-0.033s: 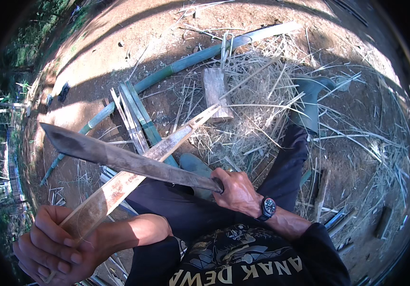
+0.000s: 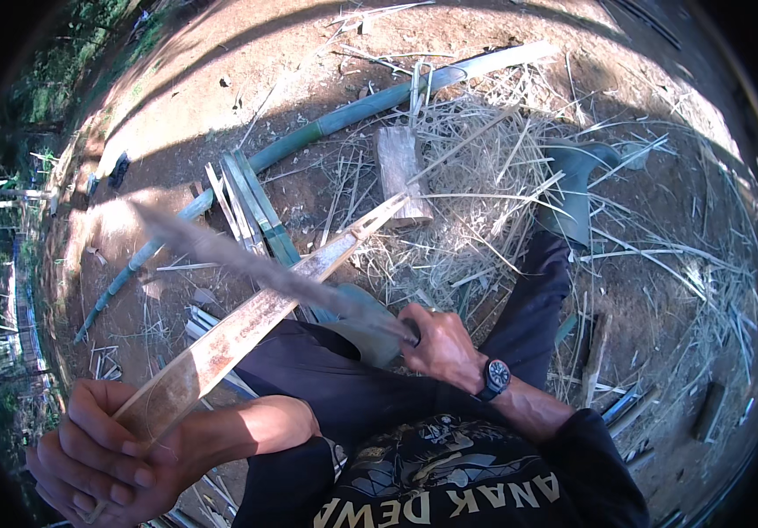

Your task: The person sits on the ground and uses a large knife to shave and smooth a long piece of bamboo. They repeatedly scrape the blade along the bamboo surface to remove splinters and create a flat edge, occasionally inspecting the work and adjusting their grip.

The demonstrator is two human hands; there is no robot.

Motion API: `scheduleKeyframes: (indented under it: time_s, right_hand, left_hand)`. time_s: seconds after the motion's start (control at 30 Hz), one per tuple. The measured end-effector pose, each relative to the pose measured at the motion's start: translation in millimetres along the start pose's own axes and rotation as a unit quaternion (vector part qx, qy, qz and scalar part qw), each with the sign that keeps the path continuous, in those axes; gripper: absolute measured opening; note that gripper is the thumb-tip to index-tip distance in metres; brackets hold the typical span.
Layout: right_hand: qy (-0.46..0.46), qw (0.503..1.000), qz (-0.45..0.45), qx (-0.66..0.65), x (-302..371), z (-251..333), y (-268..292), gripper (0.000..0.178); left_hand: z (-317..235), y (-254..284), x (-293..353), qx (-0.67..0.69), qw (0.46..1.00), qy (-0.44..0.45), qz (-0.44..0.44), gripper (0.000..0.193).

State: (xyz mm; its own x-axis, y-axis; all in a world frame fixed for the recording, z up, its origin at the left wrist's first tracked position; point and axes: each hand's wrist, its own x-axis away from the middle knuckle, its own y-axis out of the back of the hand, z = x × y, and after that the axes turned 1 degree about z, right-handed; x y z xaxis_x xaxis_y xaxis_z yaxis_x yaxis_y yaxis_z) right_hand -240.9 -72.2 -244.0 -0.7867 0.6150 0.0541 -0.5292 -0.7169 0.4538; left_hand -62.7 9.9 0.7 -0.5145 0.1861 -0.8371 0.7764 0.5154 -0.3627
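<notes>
My left hand (image 2: 102, 458) is closed around the near end of a long split bamboo piece (image 2: 198, 365). Its inner side is pale brown, and it tapers toward the wooden block (image 2: 401, 172) on the ground. In my right hand (image 2: 441, 352), fingers wrapped round the handle, is a machete (image 2: 198, 251). Its long dark blade points up and left and crosses over the middle of the bamboo piece. The blade is blurred, so I cannot tell whether it touches the bamboo. A watch (image 2: 497, 376) is on my right wrist.
A long green bamboo pole (image 2: 344, 114) lies across the ground ahead. Split bamboo lengths (image 2: 256, 211) rest against it. Thin shavings (image 2: 485, 167) heap around the block. My boots (image 2: 570, 189) stand at either side, and more offcuts (image 2: 630, 409) lie at the right.
The machete blade has shifted right, farther along the bamboo piece toward its tapered end, and is now smeared by motion. My left hand and the bamboo are nearly unmoved.
</notes>
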Motion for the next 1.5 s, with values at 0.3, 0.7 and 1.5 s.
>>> scheduleKeyframes:
  time_s: [0.3,0.7,1.5]
  right_hand:
    - [0.005,1.0,0.024,-0.008,3.6,3.7,5.4,0.025]
    - [-0.019,0.999,-0.003,0.031,0.9,-18.9,-0.6,0.021]
    - [-0.217,0.953,0.017,0.213,-53.9,-228.3,-6.8,0.022]
  left_hand:
    - [3.3,-2.5,5.4,-0.022,0.998,-0.042,-0.029,0.023]
    - [0.2,3.0,5.4,-0.037,0.999,-0.033,0.011,0.026]
    - [-1.9,33.2,-11.0,0.047,0.999,0.009,0.025,0.03]
